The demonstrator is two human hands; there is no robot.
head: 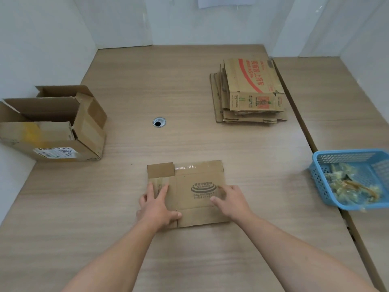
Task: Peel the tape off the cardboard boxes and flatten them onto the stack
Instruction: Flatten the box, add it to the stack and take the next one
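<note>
A small flattened cardboard box with a dark printed logo lies flat on the wooden table right in front of me. Clear tape still shines along its far edge. My left hand presses on its left part with straight fingers. My right hand rests flat on its right part, fingers spread. A stack of flattened boxes with red print on top sits at the far right. An open cardboard box with a shipping label and yellow tape stands at the left, against the wall.
A blue plastic basket with crumpled strips of peeled tape stands at the right, across the seam to a second table. A round cable hole is set in the table's middle. White walls close in the back and left.
</note>
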